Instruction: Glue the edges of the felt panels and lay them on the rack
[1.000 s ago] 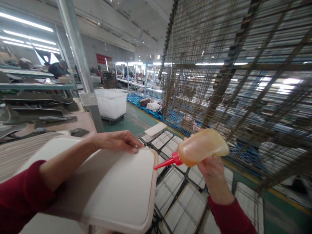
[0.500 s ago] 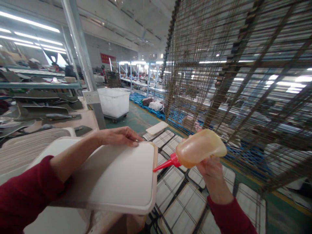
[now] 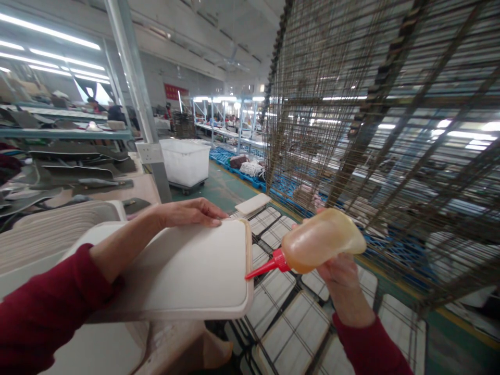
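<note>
My left hand [image 3: 193, 212] grips the far edge of a white, round-cornered panel [image 3: 187, 271], its fingers bent over the rim. A raised pale border runs round the panel, with a yellowish tint along the right side. In my right hand [image 3: 339, 268] is a squeeze bottle [image 3: 324, 240] of amber liquid, tilted nozzle-down toward the left. Its red nozzle [image 3: 265, 268] meets the panel's right border with the tip. The bottle hides most of my right fingers.
Similar panels are stacked [image 3: 70, 229] at left. Below right, several pale panels lie on a wire rack [image 3: 292, 333]; tall wire racks [image 3: 351, 114] tilt up behind it. A metal post [image 3: 135, 78], a white wheeled bin [image 3: 185, 161] and dark cut pieces [image 3: 70, 156] stand beyond.
The panel's near edge has risen in view. The nozzle tip has slid along the right border toward the near corner. Both hands keep their holds.
</note>
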Demonstrator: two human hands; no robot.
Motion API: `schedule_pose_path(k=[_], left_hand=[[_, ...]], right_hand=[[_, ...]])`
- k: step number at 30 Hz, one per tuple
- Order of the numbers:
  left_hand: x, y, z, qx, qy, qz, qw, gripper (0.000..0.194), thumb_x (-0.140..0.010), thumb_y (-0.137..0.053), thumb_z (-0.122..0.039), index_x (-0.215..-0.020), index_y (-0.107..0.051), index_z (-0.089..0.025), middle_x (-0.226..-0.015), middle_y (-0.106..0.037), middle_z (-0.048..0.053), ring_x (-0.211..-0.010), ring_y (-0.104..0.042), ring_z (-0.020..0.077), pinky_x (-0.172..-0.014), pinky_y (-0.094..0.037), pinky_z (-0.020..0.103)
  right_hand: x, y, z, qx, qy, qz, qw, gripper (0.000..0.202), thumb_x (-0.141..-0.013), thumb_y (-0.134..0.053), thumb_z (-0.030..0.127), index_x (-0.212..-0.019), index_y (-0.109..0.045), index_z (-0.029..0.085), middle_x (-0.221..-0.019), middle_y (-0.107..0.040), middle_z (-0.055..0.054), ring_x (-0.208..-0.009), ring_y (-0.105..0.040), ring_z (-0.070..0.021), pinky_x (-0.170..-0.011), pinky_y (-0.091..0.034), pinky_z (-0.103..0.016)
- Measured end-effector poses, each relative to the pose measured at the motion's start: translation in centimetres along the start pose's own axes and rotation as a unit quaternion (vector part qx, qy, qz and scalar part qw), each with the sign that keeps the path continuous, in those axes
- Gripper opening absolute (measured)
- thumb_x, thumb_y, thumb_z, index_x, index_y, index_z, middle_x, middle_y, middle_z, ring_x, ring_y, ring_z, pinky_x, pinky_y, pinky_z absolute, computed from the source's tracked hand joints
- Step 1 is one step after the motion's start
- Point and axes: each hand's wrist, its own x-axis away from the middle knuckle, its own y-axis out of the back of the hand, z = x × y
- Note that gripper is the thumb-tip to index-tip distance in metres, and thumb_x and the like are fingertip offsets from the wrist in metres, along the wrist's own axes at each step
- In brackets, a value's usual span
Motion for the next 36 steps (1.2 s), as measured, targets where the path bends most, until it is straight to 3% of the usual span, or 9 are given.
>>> schedule_pose_path(k=[7,12,18,25,31,36], left_hand=[[0.1,0.9,1.1,0.032,0.002,-0.003,0.999,0.04,-0.084,-0.067,-0.031,-0.122,-0.068,-0.019,-0.1,-0.076,0.009,-0.079,-0.072,0.021,-0.077,-0.055,0.028],[0.1,1.0,1.1,0.048,0.008,-0.041,0.998,0.043,-0.082,-0.069,-0.032,-0.122,-0.067,-0.018,-0.098,-0.077,0.01,-0.075,-0.072,0.0218,-0.076,-0.057,0.03],[0.1,1.3,1.5,0.071,0.007,-0.077,0.995,0.044,-0.079,-0.072,-0.033,-0.12,-0.069,-0.017,-0.097,-0.077,0.011,-0.075,-0.073,0.0231,-0.072,-0.057,0.029],[0.1,1.8,2.8,0.104,-0.01,-0.137,0.985,0.041,-0.077,-0.073,-0.032,-0.116,-0.072,-0.021,-0.097,-0.077,0.01,-0.071,-0.073,0.0232,-0.065,-0.057,0.027],[0.0,1.8,4.0,0.173,-0.033,-0.206,0.963,0.046,-0.069,-0.08,-0.031,-0.114,-0.073,-0.021,-0.09,-0.078,0.011,-0.065,-0.072,0.0228,-0.057,-0.058,0.027],[-0.1,1.5,5.0,0.215,-0.049,-0.259,0.941,0.051,-0.065,-0.083,-0.029,-0.114,-0.072,-0.019,-0.088,-0.078,0.012,-0.065,-0.072,0.0239,-0.055,-0.059,0.03]], right_hand=[[0.4,0.3,0.1,-0.035,0.013,0.009,0.999,0.068,-0.052,-0.087,0.041,-0.115,-0.063,0.036,-0.098,-0.076,-0.001,-0.105,-0.067,-0.0344,-0.103,-0.043,-0.062],[0.6,0.4,-0.1,-0.02,-0.009,0.015,1.0,0.075,-0.057,-0.084,0.043,-0.126,-0.057,0.033,-0.111,-0.073,-0.007,-0.112,-0.064,-0.0362,-0.105,-0.041,-0.061],[0.6,0.5,-0.1,-0.018,0.026,-0.012,0.999,0.078,-0.056,-0.085,0.042,-0.128,-0.056,0.033,-0.118,-0.07,-0.007,-0.115,-0.061,-0.036,-0.107,-0.039,-0.06],[1.3,0.6,-0.8,0.013,0.096,-0.082,0.992,0.079,-0.059,-0.084,0.043,-0.131,-0.054,0.028,-0.12,-0.069,-0.011,-0.113,-0.063,-0.0357,-0.102,-0.044,-0.06],[2.1,0.6,-2.1,0.031,0.154,-0.142,0.977,0.067,-0.067,-0.079,0.032,-0.129,-0.054,0.027,-0.116,-0.07,-0.01,-0.1,-0.068,-0.0297,-0.093,-0.051,-0.052],[1.8,0.1,-3.1,0.058,0.203,-0.201,0.957,0.059,-0.067,-0.079,0.032,-0.122,-0.059,0.026,-0.1,-0.073,-0.005,-0.088,-0.07,-0.0238,-0.084,-0.055,-0.041]])
